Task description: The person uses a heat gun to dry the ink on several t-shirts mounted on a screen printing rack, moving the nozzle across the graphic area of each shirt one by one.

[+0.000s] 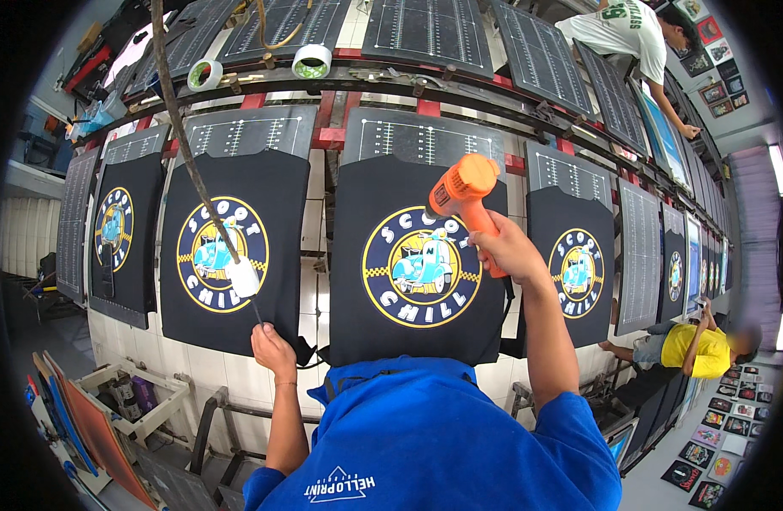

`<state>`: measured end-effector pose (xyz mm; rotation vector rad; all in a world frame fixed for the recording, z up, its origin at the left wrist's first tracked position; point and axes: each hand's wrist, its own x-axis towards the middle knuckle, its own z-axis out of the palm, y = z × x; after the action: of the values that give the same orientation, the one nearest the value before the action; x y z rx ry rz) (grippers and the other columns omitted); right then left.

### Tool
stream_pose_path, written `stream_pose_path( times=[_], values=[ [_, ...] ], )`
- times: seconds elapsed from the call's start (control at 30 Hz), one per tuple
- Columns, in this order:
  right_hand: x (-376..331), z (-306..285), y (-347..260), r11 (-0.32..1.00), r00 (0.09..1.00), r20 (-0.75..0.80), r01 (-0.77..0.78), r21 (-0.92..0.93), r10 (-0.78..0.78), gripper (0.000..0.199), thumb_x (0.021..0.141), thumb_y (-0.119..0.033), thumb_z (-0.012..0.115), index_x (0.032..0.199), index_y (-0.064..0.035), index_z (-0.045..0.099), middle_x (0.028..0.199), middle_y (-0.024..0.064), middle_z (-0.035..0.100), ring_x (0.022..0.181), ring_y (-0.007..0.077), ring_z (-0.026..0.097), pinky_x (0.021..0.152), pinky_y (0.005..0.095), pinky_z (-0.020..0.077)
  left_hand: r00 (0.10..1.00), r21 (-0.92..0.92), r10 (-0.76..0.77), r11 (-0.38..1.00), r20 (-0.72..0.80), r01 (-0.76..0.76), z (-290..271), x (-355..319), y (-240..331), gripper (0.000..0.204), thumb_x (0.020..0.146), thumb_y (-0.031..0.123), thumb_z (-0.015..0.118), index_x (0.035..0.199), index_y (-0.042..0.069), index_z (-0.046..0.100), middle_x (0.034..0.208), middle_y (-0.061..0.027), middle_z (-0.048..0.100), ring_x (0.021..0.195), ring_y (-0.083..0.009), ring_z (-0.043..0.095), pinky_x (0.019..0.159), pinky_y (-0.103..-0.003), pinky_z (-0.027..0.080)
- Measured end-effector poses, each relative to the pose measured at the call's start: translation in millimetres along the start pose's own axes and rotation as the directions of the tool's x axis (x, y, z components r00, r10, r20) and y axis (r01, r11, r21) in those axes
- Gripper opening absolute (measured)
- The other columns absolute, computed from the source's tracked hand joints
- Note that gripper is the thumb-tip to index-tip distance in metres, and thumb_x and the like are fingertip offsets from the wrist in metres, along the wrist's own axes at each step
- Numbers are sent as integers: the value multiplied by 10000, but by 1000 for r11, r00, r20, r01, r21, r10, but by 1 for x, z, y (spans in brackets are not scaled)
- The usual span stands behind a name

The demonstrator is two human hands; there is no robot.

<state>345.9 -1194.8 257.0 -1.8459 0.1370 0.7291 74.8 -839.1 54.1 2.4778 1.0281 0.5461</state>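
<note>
My right hand (510,247) is wrapped round the handle of an orange heat gun (468,192). Its nozzle points left over the upper part of the round scooter print on a black T-shirt (349,255) lying on a board in front of me. Below and to the left, my left hand (274,351) is closed on a thin black cord (256,313). That cord runs up to a white socket (244,278) at the end of a thick hanging cable (187,145). Behind the socket lies another black T-shirt (276,204) with the same print, partly hidden by it.
More printed black shirts lie on boards to the left (140,204) and right (570,209). Two tape rolls, one a white roll (312,62), sit on the rail beyond. A co-worker in yellow (706,351) and another in white (617,34) are at the right. Leaning panels (102,426) stand lower left.
</note>
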Motion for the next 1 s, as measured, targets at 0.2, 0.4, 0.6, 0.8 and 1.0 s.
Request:
stream_pose_path(
  times=[0.2,0.4,0.6,0.8,1.0],
  values=[
    [3,13,-8,1000,999,43,6,0,-6,342,884,-123,618,1192,4,538,776,-2,553,590,49,521,508,216,454,1000,12,-1,1000,3,1,1,-1,-5,393,1030,294,371,857,-20,533,840,-202,570,822,-424,540,720,-508,403],
    [11,31,-4,998,996,71,58,-30,-56,383,889,-132,613,1235,12,537,778,0,557,591,46,521,507,214,452,1000,34,-15,999,9,15,1,0,-3,379,1026,280,375,842,-5,545,836,-199,580,833,-426,551,731,-506,401],
    [13,52,-4,998,989,141,41,-55,-33,472,894,-163,629,1311,12,493,771,11,559,603,65,533,506,225,455,1000,10,4,1000,-10,-4,0,1,-1,392,1029,300,376,846,-9,532,815,-203,565,805,-420,542,707,-506,401],
    [11,66,-3,999,960,281,22,-40,-9,395,901,-178,639,1241,-10,533,827,18,585,615,78,544,509,234,461,1000,31,-2,1000,1,2,0,0,-1,356,1018,262,384,850,-2,553,839,-196,593,830,-419,560,733,-503,406],
    [-1,40,0,999,998,56,28,-21,-26,363,917,-163,609,1226,6,522,771,10,559,594,60,528,511,226,455,1000,14,-13,1000,-5,13,1,-2,-5,344,1019,256,396,844,3,550,832,-196,591,822,-419,559,726,-504,405]
  ],
)
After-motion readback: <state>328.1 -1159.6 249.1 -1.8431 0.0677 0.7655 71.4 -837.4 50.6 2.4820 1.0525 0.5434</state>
